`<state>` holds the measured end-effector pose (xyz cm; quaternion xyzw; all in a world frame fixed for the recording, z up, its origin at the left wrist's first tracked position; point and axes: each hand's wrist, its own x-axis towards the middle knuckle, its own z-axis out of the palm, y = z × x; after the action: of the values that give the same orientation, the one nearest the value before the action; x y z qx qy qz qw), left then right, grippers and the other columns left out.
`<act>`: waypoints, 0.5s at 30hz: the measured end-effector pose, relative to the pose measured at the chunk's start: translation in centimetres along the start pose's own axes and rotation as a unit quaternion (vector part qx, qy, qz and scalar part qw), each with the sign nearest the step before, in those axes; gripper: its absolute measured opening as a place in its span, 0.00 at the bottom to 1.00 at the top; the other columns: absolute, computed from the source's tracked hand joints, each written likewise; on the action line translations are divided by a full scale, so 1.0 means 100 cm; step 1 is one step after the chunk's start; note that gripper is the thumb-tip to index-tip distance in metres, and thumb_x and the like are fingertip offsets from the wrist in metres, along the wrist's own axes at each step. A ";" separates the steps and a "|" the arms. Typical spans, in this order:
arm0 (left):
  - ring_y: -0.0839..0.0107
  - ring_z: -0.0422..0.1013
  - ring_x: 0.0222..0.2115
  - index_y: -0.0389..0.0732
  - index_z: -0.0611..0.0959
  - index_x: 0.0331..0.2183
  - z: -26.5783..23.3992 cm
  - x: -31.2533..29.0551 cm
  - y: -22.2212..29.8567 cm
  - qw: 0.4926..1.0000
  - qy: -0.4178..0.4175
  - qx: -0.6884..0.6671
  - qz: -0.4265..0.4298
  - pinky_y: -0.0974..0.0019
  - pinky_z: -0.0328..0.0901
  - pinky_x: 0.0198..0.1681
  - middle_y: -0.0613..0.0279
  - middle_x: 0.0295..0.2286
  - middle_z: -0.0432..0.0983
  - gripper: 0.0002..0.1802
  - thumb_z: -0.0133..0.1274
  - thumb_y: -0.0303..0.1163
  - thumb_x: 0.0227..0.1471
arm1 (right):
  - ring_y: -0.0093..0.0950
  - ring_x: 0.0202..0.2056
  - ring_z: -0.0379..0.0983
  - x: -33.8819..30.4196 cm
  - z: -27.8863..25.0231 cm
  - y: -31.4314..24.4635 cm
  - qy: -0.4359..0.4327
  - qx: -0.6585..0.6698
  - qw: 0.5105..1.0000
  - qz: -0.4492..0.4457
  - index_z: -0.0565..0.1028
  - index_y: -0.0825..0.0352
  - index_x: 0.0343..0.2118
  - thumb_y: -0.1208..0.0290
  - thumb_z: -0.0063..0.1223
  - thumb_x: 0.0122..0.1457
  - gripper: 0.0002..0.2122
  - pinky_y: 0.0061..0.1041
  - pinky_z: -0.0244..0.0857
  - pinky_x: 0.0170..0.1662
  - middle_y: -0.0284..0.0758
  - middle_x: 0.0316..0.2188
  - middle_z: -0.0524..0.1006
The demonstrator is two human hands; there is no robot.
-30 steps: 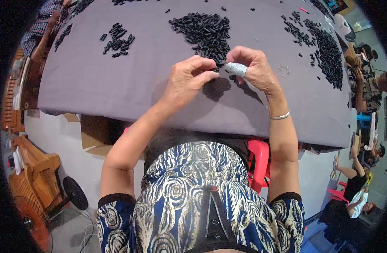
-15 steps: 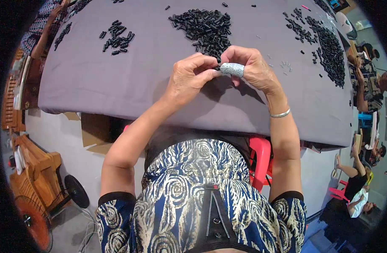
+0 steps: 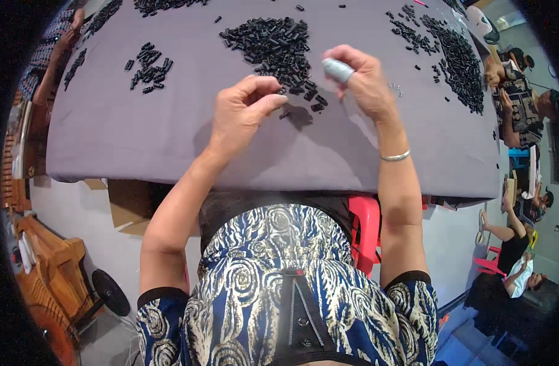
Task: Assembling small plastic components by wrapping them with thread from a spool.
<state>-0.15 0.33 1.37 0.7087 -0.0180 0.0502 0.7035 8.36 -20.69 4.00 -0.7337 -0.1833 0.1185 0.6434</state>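
Note:
My left hand (image 3: 240, 113) is over the grey cloth at the near edge of a heap of small black tubular pieces (image 3: 273, 49). Its thumb and forefinger are a little apart, with no piece plainly held between them. Just below the thumb tip is one small black piece (image 3: 284, 114), apart from the heap. To the right of the heap, my right hand (image 3: 371, 85) is raised with fingers bent and blurred by motion. A pale grey wrap (image 3: 338, 70) covers one of its fingers. Whether its fingertips hold anything cannot be made out.
Smaller black clusters lie at left (image 3: 150, 70) and a long pile (image 3: 456, 67) at right on the grey tablecloth (image 3: 139, 134). Tiny clear bits (image 3: 396, 89) lie beyond my right wrist. Other people sit around the table. A red chair (image 3: 365, 235) is beside me.
My hands, together half a second ago, have come apart. The right hand moved up and away from the left. A black piece now shows below my left thumb. The whole view shifted slightly.

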 end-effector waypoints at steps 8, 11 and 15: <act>0.84 0.69 0.26 0.36 0.81 0.31 -0.004 0.004 -0.004 1.000 0.003 0.016 0.008 0.79 0.66 0.29 0.72 0.25 0.74 0.06 0.58 0.24 0.46 | 0.11 0.21 0.62 -0.004 -0.051 -0.004 0.024 -0.105 0.994 0.017 0.77 0.65 0.30 0.73 0.55 0.54 0.03 0.12 0.57 0.22 0.24 0.23 0.72; 0.84 0.69 0.25 0.35 0.81 0.32 -0.005 0.004 -0.004 1.000 0.006 0.014 -0.005 0.79 0.66 0.28 0.70 0.25 0.74 0.07 0.58 0.24 0.47 | 0.11 0.22 0.63 -0.005 -0.053 -0.007 -0.046 -0.169 0.983 0.059 0.76 0.67 0.28 0.73 0.56 0.53 0.03 0.13 0.58 0.23 0.23 0.21 0.71; 0.84 0.68 0.25 0.35 0.81 0.32 -0.004 0.003 -0.002 1.000 0.004 0.017 -0.010 0.79 0.65 0.27 0.70 0.25 0.74 0.07 0.58 0.24 0.47 | 0.14 0.23 0.65 -0.006 -0.043 -0.003 -0.134 -0.198 0.970 0.047 0.76 0.70 0.27 0.75 0.57 0.51 0.04 0.17 0.62 0.27 0.24 0.19 0.72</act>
<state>0.19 0.79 1.20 0.7207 -0.0076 0.0465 0.6917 9.52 -24.83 4.87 -0.8315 -0.2530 0.2076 0.4489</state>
